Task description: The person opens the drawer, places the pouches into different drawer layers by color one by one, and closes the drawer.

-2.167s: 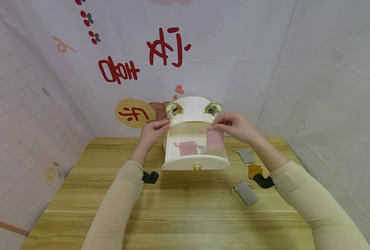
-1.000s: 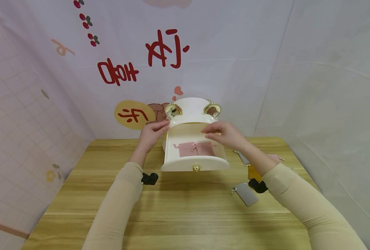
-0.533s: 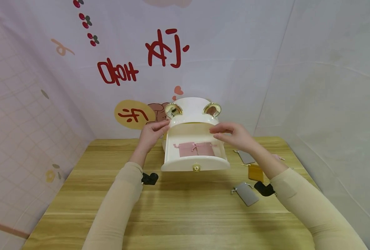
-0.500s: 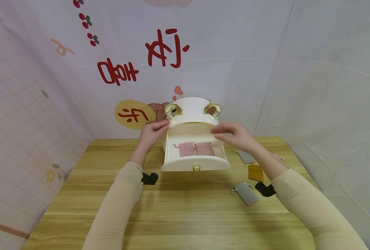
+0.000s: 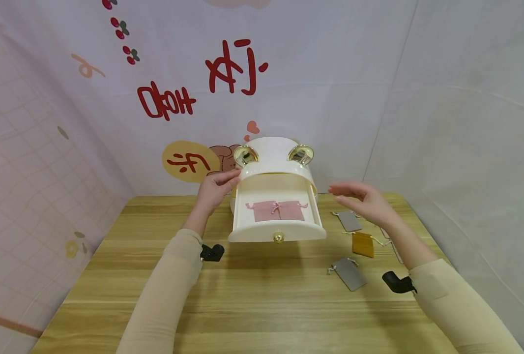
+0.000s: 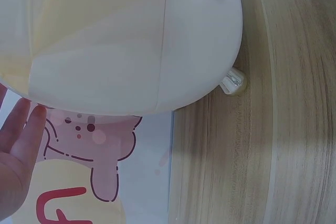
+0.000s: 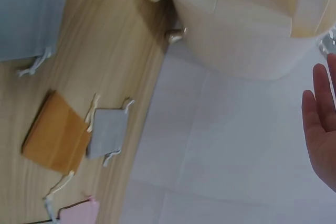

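Note:
A white box [image 5: 273,155] with gold ear-like rings stands at the back of the table, its drawer [image 5: 248,234] pulled out by a gold knob. Two pink drawstring pouches [image 5: 265,211] lie side by side on the drawer floor, their cords meeting in the middle. My left hand [image 5: 212,194] touches the box's left side with extended fingertips; in the left wrist view the fingers [image 6: 32,129] meet its edge. To the right of the box my right hand [image 5: 368,202] is raised, holding nothing, its fingers nearly straight.
Right of the box lie a grey pouch [image 5: 349,221], a mustard-yellow pouch [image 5: 363,245] and a nearer grey pouch [image 5: 349,275]. A pink pouch [image 7: 79,213] is partly hidden under the right forearm in the head view. A printed cloth [image 5: 333,108] hangs behind the table.
My right hand first lowered a pink pouch into the drawer beside the other and let it go. Then it withdrew to the right, clear of the box. The left hand has stayed put.

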Demonstrator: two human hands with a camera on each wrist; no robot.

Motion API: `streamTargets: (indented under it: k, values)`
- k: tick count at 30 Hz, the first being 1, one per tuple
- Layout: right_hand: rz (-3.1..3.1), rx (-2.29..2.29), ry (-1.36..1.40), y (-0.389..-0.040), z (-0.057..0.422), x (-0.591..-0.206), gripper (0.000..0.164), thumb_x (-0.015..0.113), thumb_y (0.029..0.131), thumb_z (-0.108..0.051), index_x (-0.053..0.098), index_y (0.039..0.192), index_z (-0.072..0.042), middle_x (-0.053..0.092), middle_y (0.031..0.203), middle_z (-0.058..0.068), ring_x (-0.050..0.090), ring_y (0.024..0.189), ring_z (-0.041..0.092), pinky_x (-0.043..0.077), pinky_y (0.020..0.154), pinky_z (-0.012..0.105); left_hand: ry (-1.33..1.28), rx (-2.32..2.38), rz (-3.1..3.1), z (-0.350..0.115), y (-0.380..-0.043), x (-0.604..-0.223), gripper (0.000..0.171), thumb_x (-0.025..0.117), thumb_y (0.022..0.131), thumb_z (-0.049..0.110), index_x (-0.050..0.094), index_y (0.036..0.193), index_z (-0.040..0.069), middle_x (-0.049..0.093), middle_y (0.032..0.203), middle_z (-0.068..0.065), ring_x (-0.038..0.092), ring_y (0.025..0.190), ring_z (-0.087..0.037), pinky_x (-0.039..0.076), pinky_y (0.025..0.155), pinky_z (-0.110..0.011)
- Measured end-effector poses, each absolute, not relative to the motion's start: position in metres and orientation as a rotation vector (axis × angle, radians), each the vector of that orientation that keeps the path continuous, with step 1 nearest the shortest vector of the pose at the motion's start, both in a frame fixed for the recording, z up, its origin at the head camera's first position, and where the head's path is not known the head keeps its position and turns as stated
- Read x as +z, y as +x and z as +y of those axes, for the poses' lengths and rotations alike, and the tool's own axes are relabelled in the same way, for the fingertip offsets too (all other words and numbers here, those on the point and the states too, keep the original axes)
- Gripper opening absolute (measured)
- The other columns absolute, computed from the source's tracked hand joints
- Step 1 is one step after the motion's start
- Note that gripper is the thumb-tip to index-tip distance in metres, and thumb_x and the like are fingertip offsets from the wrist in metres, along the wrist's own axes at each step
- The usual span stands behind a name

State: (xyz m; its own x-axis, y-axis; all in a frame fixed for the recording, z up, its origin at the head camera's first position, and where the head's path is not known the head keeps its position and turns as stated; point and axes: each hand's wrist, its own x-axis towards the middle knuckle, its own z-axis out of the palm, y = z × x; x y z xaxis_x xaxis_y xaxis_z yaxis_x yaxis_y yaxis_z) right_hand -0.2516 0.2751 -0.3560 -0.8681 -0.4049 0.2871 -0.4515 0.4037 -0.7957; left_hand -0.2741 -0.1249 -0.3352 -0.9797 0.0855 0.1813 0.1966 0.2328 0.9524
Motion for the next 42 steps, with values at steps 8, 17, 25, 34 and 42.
streamTargets:
  k: [8,17,25,34,42]
  values:
    - [-2.580,1.464,0.772,-0.250,0.305,-0.372,0.038,0.062,0.099,-0.009,0.058,0.136,-0.001,0.062,0.130,0.020,0.059,0.115,0.010,0.050,0.089,0.015,-0.265,-1.875,-2.385,-0.126,-0.275,-0.336,0.032,0.068,0.096,0.013,0.067,0.126,0.002,0.056,0.139,-0.013,0.048,0.133,-0.024,0.045,0.105,-0.038]
    - [-2.575,1.388,0.720,-0.256,0.340,-0.397,0.040,0.064,0.097,-0.005,0.057,0.134,0.007,0.061,0.127,0.026,0.060,0.108,-0.001,0.048,0.088,0.011,-0.271,-1.870,-2.382,-0.130,-0.289,-0.351,0.033,0.068,0.096,0.016,0.068,0.127,0.004,0.056,0.140,-0.011,0.047,0.134,-0.022,0.045,0.106,-0.038]
    - [-2.639,1.347,0.568,-0.261,0.367,-0.418,0.041,0.065,0.097,-0.011,0.057,0.135,0.004,0.057,0.131,0.027,0.057,0.103,-0.005,0.045,0.085,0.007,-0.259,-1.873,-2.379,-0.133,-0.299,-0.363,0.036,0.073,0.093,0.028,0.071,0.125,0.013,0.058,0.139,-0.003,0.048,0.133,-0.016,0.046,0.105,-0.037]
    - [-2.728,1.248,0.376,-0.265,0.389,-0.436,0.050,0.063,0.100,-0.021,0.050,0.142,0.001,0.051,0.138,0.027,0.051,0.118,0.022,0.043,0.098,0.033,-0.280,-1.863,-2.351,-0.133,-0.298,-0.365,0.033,0.072,0.093,0.024,0.071,0.124,0.011,0.060,0.137,-0.004,0.051,0.130,-0.016,0.048,0.102,-0.036]
    - [-2.794,1.231,0.270,-0.266,0.406,-0.452,0.059,0.063,0.100,-0.024,0.042,0.148,0.002,0.043,0.144,0.031,0.039,0.127,0.050,0.033,0.099,0.066,-0.294,-1.854,-2.347,-0.132,-0.300,-0.366,0.033,0.072,0.093,0.024,0.071,0.124,0.010,0.060,0.136,-0.005,0.051,0.130,-0.015,0.048,0.102,-0.034]
